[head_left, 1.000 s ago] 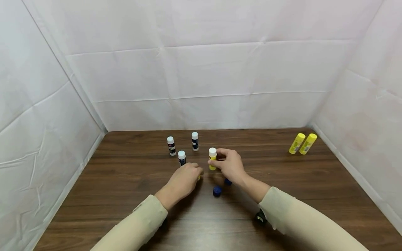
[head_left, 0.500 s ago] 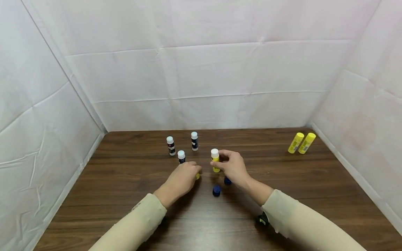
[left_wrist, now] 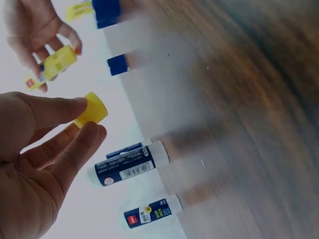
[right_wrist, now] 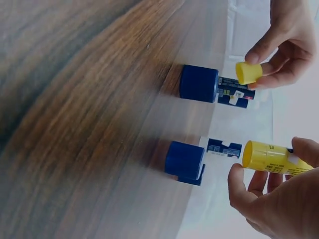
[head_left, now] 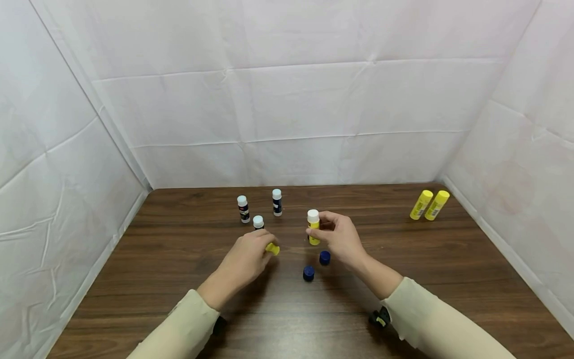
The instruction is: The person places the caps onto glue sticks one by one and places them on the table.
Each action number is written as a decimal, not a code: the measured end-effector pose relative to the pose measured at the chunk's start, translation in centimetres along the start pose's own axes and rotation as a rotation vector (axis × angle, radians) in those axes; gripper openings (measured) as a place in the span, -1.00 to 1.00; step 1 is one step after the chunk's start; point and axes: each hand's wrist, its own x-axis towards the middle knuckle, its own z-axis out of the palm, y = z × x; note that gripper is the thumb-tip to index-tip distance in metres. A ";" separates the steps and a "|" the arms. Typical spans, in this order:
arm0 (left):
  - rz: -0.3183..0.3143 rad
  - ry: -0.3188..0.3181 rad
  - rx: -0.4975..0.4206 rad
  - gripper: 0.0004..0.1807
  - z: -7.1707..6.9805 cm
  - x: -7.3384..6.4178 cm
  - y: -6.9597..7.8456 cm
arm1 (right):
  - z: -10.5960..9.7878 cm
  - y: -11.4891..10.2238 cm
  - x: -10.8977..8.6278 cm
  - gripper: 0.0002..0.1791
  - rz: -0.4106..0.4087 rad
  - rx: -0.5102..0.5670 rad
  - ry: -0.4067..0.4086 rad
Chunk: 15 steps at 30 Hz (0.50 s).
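My left hand [head_left: 244, 254] pinches a small yellow cap [head_left: 272, 249] between thumb and fingers, held off to the side of the glue stick. In the left wrist view the same cap [left_wrist: 91, 110] sits at the fingertips. A yellow glue stick [head_left: 314, 233] with a white top stands upright in my right hand [head_left: 343, 242], gripped by thumb and fingers. Its yellow base end [right_wrist: 256, 155] faces the table in the right wrist view. Just below it on the table are two dark blue caps [head_left: 325, 258], one nearer me.
Three navy glue sticks with white tops, including one at the left [head_left: 243, 209], stand left of centre; my left hand partly covers the nearest. Two capped yellow glue sticks [head_left: 421, 204] stand side by side at the back right. White cloth walls [head_left: 291, 109] surround the brown table [head_left: 170, 259].
My left hand has moved left with the yellow cap, away from the glue stick, and the cap shows more. My right hand has shifted slightly right with the glue stick, uncovering one blue cap.
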 end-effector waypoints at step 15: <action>-0.005 0.245 -0.202 -0.68 -2.1 -2.5 -0.2 | 0.5 -0.8 -2.6 -0.67 -0.072 -0.079 -0.050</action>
